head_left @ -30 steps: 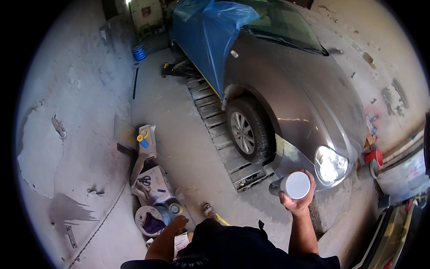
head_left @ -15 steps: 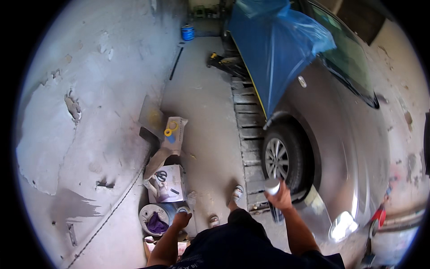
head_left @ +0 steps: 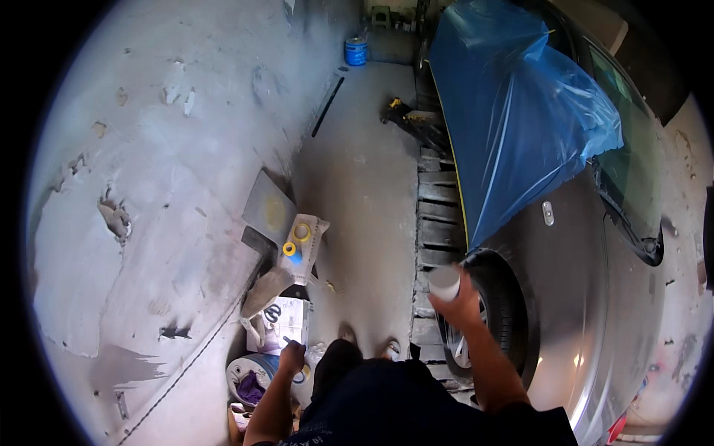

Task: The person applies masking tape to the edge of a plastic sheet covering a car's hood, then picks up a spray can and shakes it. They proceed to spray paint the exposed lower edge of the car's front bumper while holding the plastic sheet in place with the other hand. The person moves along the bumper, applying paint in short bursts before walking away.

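My right hand [head_left: 462,303] is wrapped round a white, round-topped container [head_left: 444,281], held up in front of the car's front wheel [head_left: 503,316]. What lies under its top is mostly hidden by my hand. At the lower left, my left hand [head_left: 291,358] is closed at the near edge of a light box [head_left: 288,316]. A small dark slim object [head_left: 287,340] shows right at its fingertips; I cannot tell whether it is gripped. Black-handled scissors [head_left: 273,313] lie on the box. Beside my left wrist is a roll of tape [head_left: 301,374].
A drum [head_left: 256,364] with purple cloth [head_left: 250,388] stands at lower left. Yellow tape [head_left: 302,232] and a blue-and-yellow roll [head_left: 292,253] lie on a carton. Blue film [head_left: 506,126] covers part of the grey car [head_left: 573,282]. A floor jack [head_left: 413,123] and blue bucket [head_left: 355,51] stand farther off.
My view has shifted, and my feet have moved. My left hand has gone from beside the tape roll up to the small dark object on the box. My right hand still holds the white-topped container.
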Demonstrator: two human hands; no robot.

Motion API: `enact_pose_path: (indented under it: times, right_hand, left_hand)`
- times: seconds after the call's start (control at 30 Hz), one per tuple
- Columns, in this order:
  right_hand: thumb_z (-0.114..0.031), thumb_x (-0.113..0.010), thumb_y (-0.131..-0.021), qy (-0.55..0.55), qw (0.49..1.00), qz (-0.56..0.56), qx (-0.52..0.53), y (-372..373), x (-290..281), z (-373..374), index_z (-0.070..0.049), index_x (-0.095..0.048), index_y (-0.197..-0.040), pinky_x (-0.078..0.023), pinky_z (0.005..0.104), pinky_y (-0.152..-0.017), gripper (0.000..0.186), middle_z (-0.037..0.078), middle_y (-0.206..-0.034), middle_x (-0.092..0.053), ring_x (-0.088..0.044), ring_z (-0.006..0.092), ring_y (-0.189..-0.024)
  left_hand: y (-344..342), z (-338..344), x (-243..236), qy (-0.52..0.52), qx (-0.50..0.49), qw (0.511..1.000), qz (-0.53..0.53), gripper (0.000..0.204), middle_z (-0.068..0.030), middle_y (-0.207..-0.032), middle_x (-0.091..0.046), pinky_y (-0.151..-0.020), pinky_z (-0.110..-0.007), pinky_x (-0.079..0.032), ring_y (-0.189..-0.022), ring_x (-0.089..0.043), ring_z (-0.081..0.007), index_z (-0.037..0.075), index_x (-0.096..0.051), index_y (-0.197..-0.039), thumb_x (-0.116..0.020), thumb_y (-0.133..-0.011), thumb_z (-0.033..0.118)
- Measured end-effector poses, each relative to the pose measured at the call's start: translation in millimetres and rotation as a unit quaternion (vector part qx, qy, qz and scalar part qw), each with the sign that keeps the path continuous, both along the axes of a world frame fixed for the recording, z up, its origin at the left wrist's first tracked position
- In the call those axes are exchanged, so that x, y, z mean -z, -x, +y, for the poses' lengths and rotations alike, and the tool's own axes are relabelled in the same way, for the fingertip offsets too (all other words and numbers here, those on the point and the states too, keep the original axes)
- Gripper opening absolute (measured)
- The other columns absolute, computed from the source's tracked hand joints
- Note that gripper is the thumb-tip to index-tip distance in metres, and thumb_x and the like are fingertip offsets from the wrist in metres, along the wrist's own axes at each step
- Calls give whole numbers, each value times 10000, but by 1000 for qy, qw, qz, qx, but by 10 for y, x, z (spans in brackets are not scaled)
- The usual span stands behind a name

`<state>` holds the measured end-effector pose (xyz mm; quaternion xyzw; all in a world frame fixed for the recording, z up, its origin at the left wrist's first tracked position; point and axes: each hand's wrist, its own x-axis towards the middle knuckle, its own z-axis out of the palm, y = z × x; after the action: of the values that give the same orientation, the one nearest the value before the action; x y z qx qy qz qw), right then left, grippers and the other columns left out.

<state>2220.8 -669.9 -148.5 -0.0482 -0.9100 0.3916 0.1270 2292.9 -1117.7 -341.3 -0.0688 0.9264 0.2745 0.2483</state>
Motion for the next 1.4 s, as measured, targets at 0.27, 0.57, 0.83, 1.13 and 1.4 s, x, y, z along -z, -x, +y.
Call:
enact_pose_path:
  times: [0.27,0.57,0.83,1.13,1.4]
  right_hand:
    - [-316,-829,-681,-100,991,-87,-23,1531,802,48,-25,-478,-1315,-514,398,-922,781,194,-1151,-638,-634,332,-1089]
    - [-265,-830,-677,-13,996,-79,47,3333,32,-597,-39,-495,-1253,-528,417,-861,704,196,-1100,-634,-650,348,-1012]
    - [-257,-849,-634,38,983,174,31,4692,-634,-568,-46,-506,-1247,-541,403,-827,734,187,-1075,-641,-662,332,-982]
    - [-285,-852,-652,79,996,39,35,6470,-204,12,-34,-474,-1307,-526,426,-898,797,207,-1153,-626,-645,365,-1041]
    - [-348,-822,-683,-56,997,-58,-1,7215,602,859,3,-460,-1322,-473,423,-983,814,238,-1179,-600,-597,381,-1115]
  left_hand:
    - [1518,-134,734,-28,34,999,-20,172,-160,-976,-660,-805,-423,-541,-962,-649,-328,102,-686,-882,-562,-846,215]
    - [3801,-667,388,28,218,965,147,258,-117,-705,-679,-665,-417,-531,-687,-670,-276,71,-667,-744,-556,-863,271]
    - [5431,-308,-390,-106,-77,991,-3,280,-172,-801,-696,-744,-439,-538,-817,-685,-345,39,-683,-893,-583,-862,300]
    - [6568,143,-157,-23,-17,998,59,262,-164,-860,-706,-769,-391,-534,-842,-689,-319,47,-683,-904,-578,-876,285]
    - [8085,906,-376,-54,27,992,113,305,-225,-935,-682,-805,-484,-516,-934,-646,-408,70,-691,-930,-540,-880,330]
